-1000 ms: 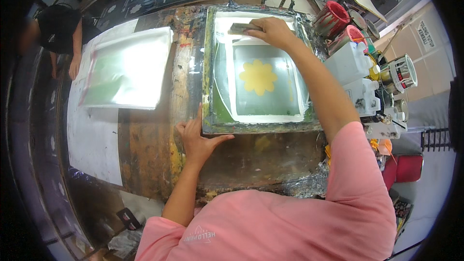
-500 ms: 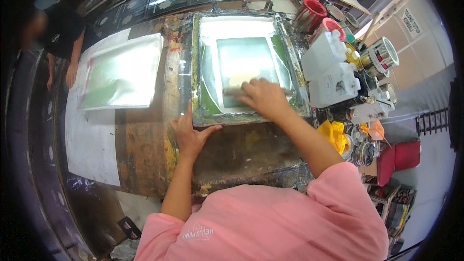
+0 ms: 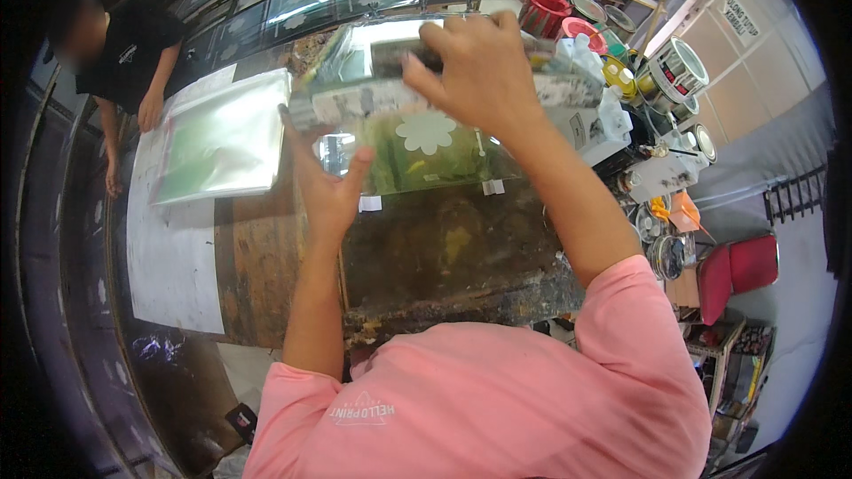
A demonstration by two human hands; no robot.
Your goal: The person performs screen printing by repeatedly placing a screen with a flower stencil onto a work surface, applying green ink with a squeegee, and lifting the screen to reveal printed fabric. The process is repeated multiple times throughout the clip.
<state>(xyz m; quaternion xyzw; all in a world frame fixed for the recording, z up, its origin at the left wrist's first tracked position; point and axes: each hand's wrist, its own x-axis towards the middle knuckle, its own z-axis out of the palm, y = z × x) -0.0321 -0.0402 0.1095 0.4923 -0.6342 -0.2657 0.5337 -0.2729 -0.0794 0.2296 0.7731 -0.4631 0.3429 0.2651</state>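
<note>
Screen frame (image 3: 373, 101) tilts up near white jugs (image 3: 614, 129); right hand (image 3: 488, 71), clutching a blurred squeegee (image 3: 397, 58), partly hides it; left hand (image 3: 325, 200) meets its left end, grip unclear; it looks stained, motion-smeared

Passable: near tabletop (image 3: 426, 257) | Beyond, blocking: tilted frame (image 3: 359, 103) | Right: white jugs (image 3: 614, 127) | Left: clear-sheet stack (image 3: 226, 137)

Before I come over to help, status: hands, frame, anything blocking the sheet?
Left hand at near-left corner of tilted frame. Right hand gripping dark tool, blurred. Flower-marked sheet below; frame hides its far part.
</note>
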